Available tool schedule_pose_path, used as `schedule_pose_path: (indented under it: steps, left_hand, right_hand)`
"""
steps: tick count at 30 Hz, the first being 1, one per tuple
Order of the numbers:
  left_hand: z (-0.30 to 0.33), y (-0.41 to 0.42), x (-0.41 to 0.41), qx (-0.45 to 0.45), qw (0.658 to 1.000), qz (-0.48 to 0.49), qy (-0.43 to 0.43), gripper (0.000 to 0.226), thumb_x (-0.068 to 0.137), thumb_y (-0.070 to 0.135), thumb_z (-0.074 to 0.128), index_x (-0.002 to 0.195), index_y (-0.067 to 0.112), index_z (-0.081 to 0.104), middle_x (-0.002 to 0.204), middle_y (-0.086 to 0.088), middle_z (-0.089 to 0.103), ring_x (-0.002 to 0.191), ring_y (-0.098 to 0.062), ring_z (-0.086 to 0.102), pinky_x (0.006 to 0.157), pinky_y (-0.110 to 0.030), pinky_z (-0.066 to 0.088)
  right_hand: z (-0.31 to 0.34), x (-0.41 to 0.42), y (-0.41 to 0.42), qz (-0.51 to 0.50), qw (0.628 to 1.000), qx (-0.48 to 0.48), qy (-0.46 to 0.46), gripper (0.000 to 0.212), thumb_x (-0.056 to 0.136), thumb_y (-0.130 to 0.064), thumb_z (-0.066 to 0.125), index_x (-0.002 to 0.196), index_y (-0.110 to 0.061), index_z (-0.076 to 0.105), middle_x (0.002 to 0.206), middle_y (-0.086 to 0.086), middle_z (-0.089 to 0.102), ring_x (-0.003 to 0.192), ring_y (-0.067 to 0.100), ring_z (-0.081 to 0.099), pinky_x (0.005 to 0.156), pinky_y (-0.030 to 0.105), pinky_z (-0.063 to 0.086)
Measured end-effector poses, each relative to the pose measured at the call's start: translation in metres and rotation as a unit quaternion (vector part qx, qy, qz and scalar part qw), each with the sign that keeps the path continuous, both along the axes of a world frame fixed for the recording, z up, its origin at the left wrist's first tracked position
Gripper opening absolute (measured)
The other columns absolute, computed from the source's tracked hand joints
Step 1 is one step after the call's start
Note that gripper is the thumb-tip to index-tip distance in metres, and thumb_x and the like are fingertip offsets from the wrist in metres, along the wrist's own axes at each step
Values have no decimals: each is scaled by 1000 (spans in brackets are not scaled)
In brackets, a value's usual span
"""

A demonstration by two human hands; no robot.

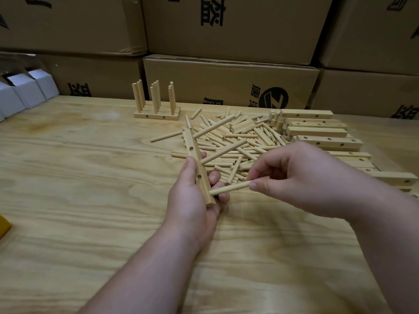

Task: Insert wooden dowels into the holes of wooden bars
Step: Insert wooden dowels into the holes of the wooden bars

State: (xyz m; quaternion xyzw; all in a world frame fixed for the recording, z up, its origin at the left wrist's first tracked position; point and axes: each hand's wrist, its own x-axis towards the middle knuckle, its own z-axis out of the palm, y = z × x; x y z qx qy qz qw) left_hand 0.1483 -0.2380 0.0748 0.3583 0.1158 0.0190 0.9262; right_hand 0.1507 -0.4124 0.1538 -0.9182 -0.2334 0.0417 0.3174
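Observation:
My left hand (192, 198) grips a light wooden bar (196, 165) with round holes in its face, held lengthwise above the table. Two dowels stick out of the bar's far side toward the upper right (223, 151). My right hand (301, 177) pinches another dowel (229, 188) between thumb and forefinger, its free end touching the bar's lower part by my left fingers. A loose pile of dowels (244, 137) lies behind both hands. Bars with holes are stacked at the right (317, 130).
Bars with upright dowels in them (156, 109) stand at the back of the plywood table (90, 200). Cardboard boxes (226, 82) wall off the far edge. White small boxes (27, 91) sit far left, a yellow object (3, 225) at the left edge.

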Motion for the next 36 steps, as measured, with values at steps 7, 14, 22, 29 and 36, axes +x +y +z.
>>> schedule_pose_path:
  steps: [7,14,22,29,36]
  left_hand:
    - [0,1,0,-9,1000,14,2,30,105,45,43,113,23,63,61,0,46,50,-12,44,47,-25,40]
    - [1,1,0,-20,1000,23,7,31,105,45,44,113,22,63,61,0,44,48,-12,40,48,-25,38]
    - [-2,4,-1,-16,1000,10,-9,34,103,50,46,107,22,64,65,0,44,49,-12,39,51,-27,38]
    - [-2,2,-5,12,999,-18,-38,39,102,55,42,110,21,61,69,-1,47,56,-13,42,52,-25,39]
    - [-4,-2,-5,57,997,1,-48,34,105,48,40,110,27,67,75,0,54,59,-12,48,56,-28,40]
  right_hand:
    - [-9,-1,12,-13,1000,9,-27,8,84,-38,77,87,-43,72,77,-14,68,69,8,62,63,36,59]
    - [-11,-2,15,-6,999,0,-42,4,83,-40,77,85,-42,73,77,-19,66,68,2,59,54,24,47]
    - [-20,-1,18,-14,997,-43,-66,9,89,-46,69,91,-40,75,80,-14,70,73,5,62,65,38,56]
    - [-17,2,11,4,998,-67,-10,11,91,-47,65,94,-41,75,80,-19,69,74,3,62,62,34,56]
    - [-12,2,8,-9,999,-37,10,11,91,-44,67,86,-39,75,64,-19,64,54,-1,55,43,15,39]
